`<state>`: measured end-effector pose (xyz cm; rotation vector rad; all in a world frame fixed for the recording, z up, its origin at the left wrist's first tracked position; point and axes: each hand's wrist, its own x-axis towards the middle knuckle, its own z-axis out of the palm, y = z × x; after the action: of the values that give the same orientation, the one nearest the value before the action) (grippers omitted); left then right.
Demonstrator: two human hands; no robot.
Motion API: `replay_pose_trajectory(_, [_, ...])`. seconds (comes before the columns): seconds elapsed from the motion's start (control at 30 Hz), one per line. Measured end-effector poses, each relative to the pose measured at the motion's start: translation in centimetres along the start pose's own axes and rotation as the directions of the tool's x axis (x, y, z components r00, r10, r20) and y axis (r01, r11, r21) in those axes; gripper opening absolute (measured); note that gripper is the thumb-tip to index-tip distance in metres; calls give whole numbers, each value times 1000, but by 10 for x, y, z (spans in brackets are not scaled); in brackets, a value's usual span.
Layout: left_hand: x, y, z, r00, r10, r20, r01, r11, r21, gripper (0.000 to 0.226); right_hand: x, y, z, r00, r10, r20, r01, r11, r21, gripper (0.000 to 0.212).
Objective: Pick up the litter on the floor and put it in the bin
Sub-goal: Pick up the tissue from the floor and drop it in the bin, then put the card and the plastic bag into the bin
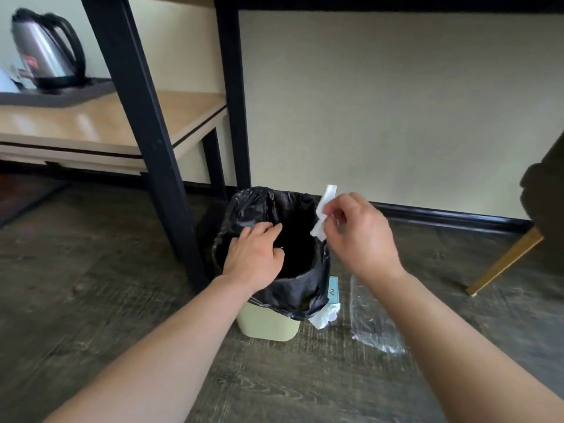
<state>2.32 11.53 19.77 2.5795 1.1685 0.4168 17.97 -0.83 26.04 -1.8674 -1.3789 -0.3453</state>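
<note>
A pale yellow bin [268, 323] lined with a black bag [293, 288] stands on the dark wood floor by a black table leg. My left hand [254, 254] rests on the bag's near left rim, fingers spread over the opening. My right hand [357, 230] pinches a white paper scrap [324, 212] just above the bin's right rim. On the floor to the right of the bin lie a crumpled white tissue [326, 315], a small teal card [333, 290] and a clear plastic wrapper [374, 325].
Black table legs [143, 117] rise left of and behind the bin. A low wooden shelf [100, 126] at left carries a steel kettle [45, 50] on a dark tray. A chair with a gold leg [506, 261] stands at right. A beige wall runs behind.
</note>
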Motion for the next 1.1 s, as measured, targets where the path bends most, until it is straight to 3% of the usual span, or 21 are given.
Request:
replay_pose_trajectory(0.17, [-21, -10, 1, 990, 24, -140, -13, 997, 81, 30, 41, -36, 32, 991, -126, -47, 127, 992, 24, 11])
replay_pose_trajectory(0.23, [-29, -14, 8, 989, 46, -142, -26, 990, 140, 39, 46, -37, 53, 992, -129, -11, 129, 992, -7, 11])
replay_pose_trajectory(0.33, [-32, -15, 14, 985, 78, -151, -47, 979, 198, 52, 41, -27, 84, 984, -71, 163, 93, 987, -133, 15])
replay_pose_trajectory(0.43, [-32, -15, 17, 986, 96, -138, -62, 970, 233, 51, 28, -7, 97, 935, 40, 353, 26, 983, -181, 30])
replay_pose_trajectory(0.67, [-32, -16, 18, 982, 112, -153, -71, 965, 252, 47, 2, 46, 64, 977, 102, 186, -87, 993, -85, 37])
replay_pose_trajectory(0.83, [-33, -12, 16, 981, 108, -159, -64, 964, 258, 50, -44, 101, 52, 959, 152, 241, -121, 983, -138, 48])
replay_pose_trajectory(0.93, [-34, -11, 16, 980, 106, -168, -59, 963, 261, 51, -73, 132, 70, 882, 245, 403, -161, 959, -232, 53])
replay_pose_trajectory(1.1, [-33, -12, 19, 975, 122, -184, -69, 960, 270, 49, -112, 143, 129, 613, 289, 735, -8, 933, -360, 60])
